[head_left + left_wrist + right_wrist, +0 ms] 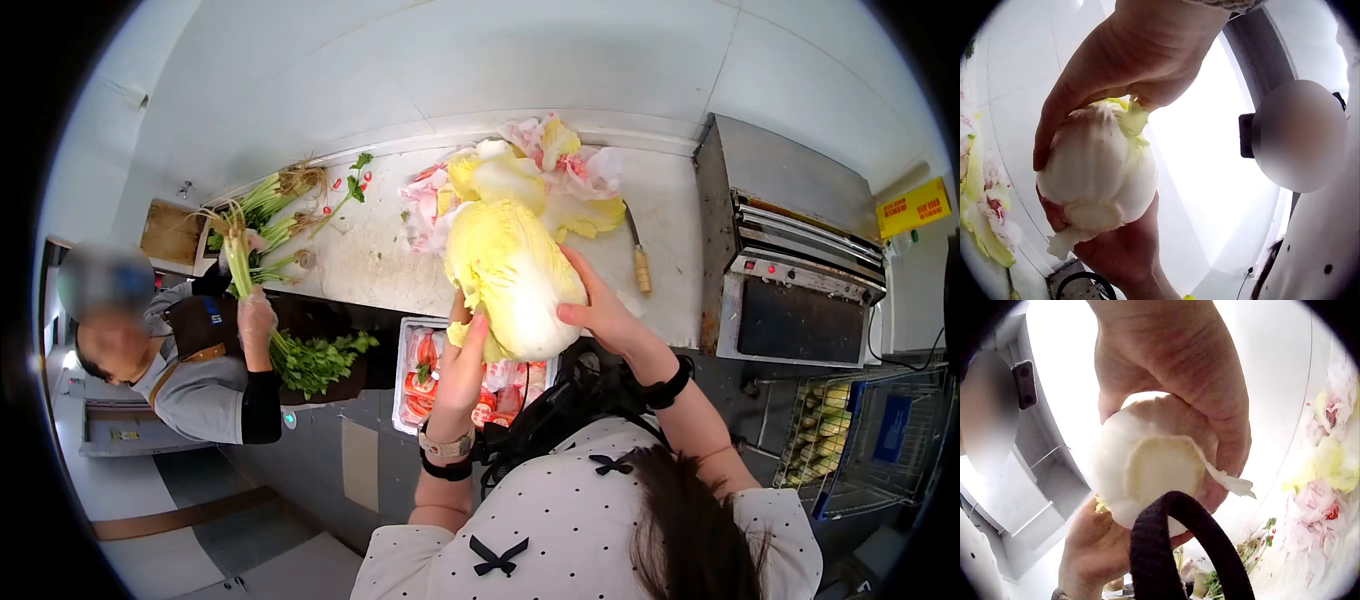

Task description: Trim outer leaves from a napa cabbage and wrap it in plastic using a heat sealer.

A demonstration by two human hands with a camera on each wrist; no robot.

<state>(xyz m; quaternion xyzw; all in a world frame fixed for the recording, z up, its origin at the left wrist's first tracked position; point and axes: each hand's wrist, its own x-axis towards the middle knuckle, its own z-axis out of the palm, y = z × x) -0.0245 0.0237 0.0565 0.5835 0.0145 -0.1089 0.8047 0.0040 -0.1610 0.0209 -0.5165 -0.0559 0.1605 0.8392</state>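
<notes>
A large napa cabbage (515,270), yellow at its leafy end and white at its base, is held up between both hands in the head view. My left hand (464,368) grips its left side, thumb on top. From the right, my right hand (606,308) grips the white base end. The flat cut base (1166,469) faces the right wrist camera, with a torn strip of leaf (1234,482) hanging beside it. Behind the cabbage, loose cabbage leaves (500,175) lie on pink-and-white wrapping (425,215). A wooden-handled knife (641,268) rests right of them.
At left, another person's gloved hand (257,318) holds a bunch of celery (240,255); more celery lies on the counter (370,265). Below the counter edge stands a white crate (402,375) of packaged goods. A wrapping machine (800,240) and a shopping cart (880,430) stand at right.
</notes>
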